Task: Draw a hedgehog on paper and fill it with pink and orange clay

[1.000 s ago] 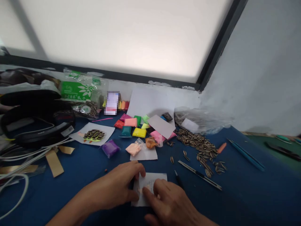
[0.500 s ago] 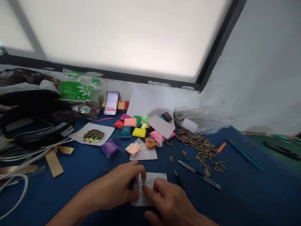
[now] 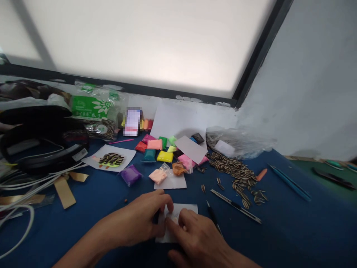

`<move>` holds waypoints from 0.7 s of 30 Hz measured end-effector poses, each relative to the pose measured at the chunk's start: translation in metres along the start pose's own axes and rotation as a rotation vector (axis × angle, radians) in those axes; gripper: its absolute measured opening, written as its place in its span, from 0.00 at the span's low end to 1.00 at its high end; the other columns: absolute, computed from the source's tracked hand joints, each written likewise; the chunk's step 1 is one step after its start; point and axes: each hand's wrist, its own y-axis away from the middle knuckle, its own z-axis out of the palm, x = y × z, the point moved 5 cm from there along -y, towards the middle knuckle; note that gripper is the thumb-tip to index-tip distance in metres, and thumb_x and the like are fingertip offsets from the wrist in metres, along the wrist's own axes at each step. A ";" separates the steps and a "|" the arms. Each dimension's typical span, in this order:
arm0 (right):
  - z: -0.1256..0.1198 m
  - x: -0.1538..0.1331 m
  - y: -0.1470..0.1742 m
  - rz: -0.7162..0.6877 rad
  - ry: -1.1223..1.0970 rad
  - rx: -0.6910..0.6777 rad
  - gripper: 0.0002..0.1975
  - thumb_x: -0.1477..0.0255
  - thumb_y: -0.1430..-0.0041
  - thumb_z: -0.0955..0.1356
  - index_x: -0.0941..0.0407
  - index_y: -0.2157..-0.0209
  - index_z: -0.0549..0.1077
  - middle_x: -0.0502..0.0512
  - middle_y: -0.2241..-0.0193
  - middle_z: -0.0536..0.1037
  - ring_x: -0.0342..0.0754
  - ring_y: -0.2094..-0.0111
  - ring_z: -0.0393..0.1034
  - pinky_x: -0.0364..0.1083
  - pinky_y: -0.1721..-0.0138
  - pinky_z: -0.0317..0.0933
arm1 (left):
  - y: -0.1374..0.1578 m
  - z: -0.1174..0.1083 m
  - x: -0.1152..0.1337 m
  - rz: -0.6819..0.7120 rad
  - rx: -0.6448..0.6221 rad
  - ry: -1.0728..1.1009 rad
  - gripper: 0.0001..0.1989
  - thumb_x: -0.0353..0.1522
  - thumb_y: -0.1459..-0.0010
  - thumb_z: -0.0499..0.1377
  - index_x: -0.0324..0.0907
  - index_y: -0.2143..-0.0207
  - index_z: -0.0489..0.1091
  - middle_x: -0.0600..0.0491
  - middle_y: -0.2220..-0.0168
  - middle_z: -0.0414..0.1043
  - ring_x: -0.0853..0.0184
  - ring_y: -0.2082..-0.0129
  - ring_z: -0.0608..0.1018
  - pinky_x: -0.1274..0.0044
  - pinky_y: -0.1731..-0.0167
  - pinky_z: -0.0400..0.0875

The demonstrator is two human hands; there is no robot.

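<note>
A small white sheet of paper [image 3: 185, 208] with faint marks lies on the blue table before me. My left hand [image 3: 142, 217] arches over its left side, thumb and index finger apart, fingertips resting on the sheet. From the right, my right hand [image 3: 192, 234] presses its outstretched index finger on the paper close to the left fingertips, other fingers bent. Under that finger shows a small pale bit [image 3: 175, 219], mostly hidden. Right of the sheet lies a black pen [image 3: 213, 216]. Beyond it is a utility knife [image 3: 235, 206].
Colourful clay packets [image 3: 164, 157] cluster ahead, with an opened peach packet [image 3: 158, 176] nearest. Sunflower seeds [image 3: 232, 165] are heaped at the right, near blue tweezers [image 3: 290, 182]. A seed-covered clay piece [image 3: 111, 160] sits on paper at left, beside white cables [image 3: 41, 182].
My right hand has shifted slightly left over the sheet, its index finger closer to my left fingertips. My left hand stays almost still.
</note>
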 end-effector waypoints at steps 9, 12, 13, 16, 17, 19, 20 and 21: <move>-0.001 -0.003 -0.004 -0.031 0.025 -0.022 0.21 0.63 0.39 0.69 0.63 0.50 0.71 0.60 0.66 0.74 0.52 0.69 0.66 0.47 0.72 0.63 | 0.002 -0.001 0.001 -0.016 -0.048 0.034 0.20 0.24 0.53 0.61 0.47 0.56 0.71 0.56 0.58 0.69 0.66 0.66 0.72 0.77 0.66 0.65; 0.003 -0.005 -0.005 -0.060 0.048 0.001 0.22 0.59 0.37 0.67 0.63 0.51 0.71 0.60 0.66 0.73 0.53 0.69 0.66 0.48 0.72 0.63 | 0.003 -0.002 0.003 -0.022 -0.042 0.027 0.20 0.25 0.52 0.62 0.48 0.56 0.72 0.56 0.59 0.69 0.65 0.66 0.72 0.77 0.66 0.65; 0.005 -0.006 -0.005 -0.075 0.064 0.014 0.23 0.57 0.36 0.67 0.63 0.51 0.71 0.60 0.66 0.73 0.53 0.69 0.66 0.48 0.72 0.63 | 0.003 -0.003 0.003 -0.023 -0.043 0.025 0.19 0.25 0.52 0.62 0.48 0.56 0.72 0.56 0.60 0.69 0.65 0.66 0.72 0.77 0.65 0.65; 0.006 -0.008 -0.004 -0.130 0.098 0.067 0.27 0.53 0.33 0.64 0.66 0.50 0.69 0.59 0.68 0.72 0.53 0.69 0.66 0.48 0.73 0.62 | 0.003 -0.003 0.005 -0.026 -0.049 0.025 0.19 0.25 0.52 0.62 0.47 0.56 0.72 0.56 0.60 0.69 0.65 0.65 0.72 0.77 0.65 0.65; 0.003 -0.008 -0.003 -0.147 0.101 0.098 0.30 0.52 0.31 0.62 0.67 0.48 0.68 0.59 0.68 0.72 0.52 0.70 0.65 0.48 0.74 0.62 | 0.003 -0.003 0.005 -0.026 -0.047 0.027 0.19 0.25 0.53 0.61 0.47 0.56 0.71 0.56 0.60 0.69 0.65 0.65 0.71 0.77 0.65 0.65; -0.008 -0.007 0.000 -0.153 0.096 0.160 0.32 0.54 0.29 0.59 0.70 0.42 0.64 0.60 0.68 0.72 0.52 0.71 0.66 0.48 0.74 0.62 | 0.002 -0.004 0.005 -0.032 -0.039 0.020 0.19 0.24 0.55 0.61 0.47 0.58 0.71 0.56 0.59 0.69 0.65 0.64 0.71 0.77 0.65 0.65; -0.016 -0.007 0.003 -0.141 0.098 0.205 0.30 0.57 0.28 0.58 0.71 0.41 0.63 0.61 0.68 0.73 0.52 0.71 0.66 0.48 0.75 0.61 | 0.002 -0.004 0.005 -0.038 -0.038 0.012 0.20 0.23 0.55 0.61 0.46 0.58 0.71 0.56 0.59 0.68 0.65 0.64 0.71 0.77 0.65 0.65; -0.022 -0.004 0.004 -0.095 0.097 0.192 0.26 0.61 0.28 0.59 0.69 0.41 0.63 0.62 0.66 0.73 0.52 0.69 0.67 0.48 0.73 0.62 | 0.002 -0.004 0.005 -0.049 -0.041 0.005 0.20 0.23 0.56 0.61 0.46 0.58 0.71 0.56 0.59 0.68 0.65 0.64 0.71 0.77 0.65 0.65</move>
